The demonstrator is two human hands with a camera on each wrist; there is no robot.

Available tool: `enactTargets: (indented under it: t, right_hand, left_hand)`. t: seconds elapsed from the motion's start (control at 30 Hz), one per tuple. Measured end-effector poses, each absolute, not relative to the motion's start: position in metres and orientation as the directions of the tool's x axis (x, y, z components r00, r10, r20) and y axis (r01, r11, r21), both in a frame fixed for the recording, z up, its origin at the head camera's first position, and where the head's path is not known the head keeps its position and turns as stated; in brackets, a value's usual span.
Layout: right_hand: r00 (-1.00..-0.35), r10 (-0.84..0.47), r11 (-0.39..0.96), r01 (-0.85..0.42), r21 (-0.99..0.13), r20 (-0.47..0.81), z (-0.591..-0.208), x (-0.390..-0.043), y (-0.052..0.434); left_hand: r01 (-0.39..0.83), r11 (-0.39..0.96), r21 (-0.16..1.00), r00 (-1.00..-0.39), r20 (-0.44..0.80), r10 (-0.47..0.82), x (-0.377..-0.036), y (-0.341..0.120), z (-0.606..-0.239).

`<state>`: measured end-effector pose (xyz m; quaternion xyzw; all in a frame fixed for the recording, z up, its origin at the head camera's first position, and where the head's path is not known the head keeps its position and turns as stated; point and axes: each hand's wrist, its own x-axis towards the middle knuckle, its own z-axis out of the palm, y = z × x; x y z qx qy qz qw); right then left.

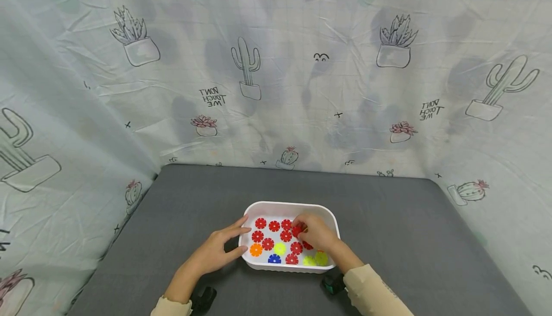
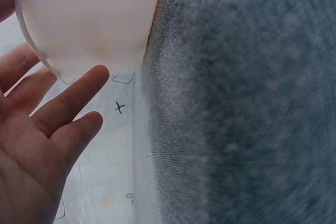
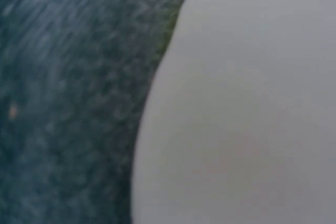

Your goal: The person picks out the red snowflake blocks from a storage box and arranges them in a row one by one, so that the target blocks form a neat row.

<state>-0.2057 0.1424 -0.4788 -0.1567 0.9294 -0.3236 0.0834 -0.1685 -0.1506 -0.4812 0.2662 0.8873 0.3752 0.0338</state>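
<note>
Arranging seemingly underway: red notched plastic disc [image 1: 297, 231] pinched by right hand [image 1: 318, 232]; white oblong plastic tray [image 1: 288, 268] touched at left by spread-fingered left hand [image 1: 217, 248]; fingertip precision probably needed next.

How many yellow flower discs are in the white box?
3. One yellow disc lies just beyond the blue disc; a second yellow disc and third yellow disc sit side by side in the white box's near right corner. The right hand may hide more.

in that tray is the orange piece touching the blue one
Apart: the head view shows white tray floor between the orange piece and the blue piece.
</note>
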Motion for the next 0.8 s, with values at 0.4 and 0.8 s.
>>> enactTargets:
  t: [0.4,0.8]
  right_hand:
    - [-0.946,-0.324,0.631,-0.204,-0.749,-0.015,-0.4750,-0.2086,0.1460]
    - [-0.964,-0.259,0.516,-0.187,-0.836,0.056,-0.4746,-0.2097,0.1490]
  left_hand:
    - [0.456,0.567,0.686,-0.854,0.158,0.496,-0.1698,-0.1509,-0.4809]
    - [0.481,0.555,0.678,-0.842,0.182,0.507,-0.1703,-0.1522,-0.4793]
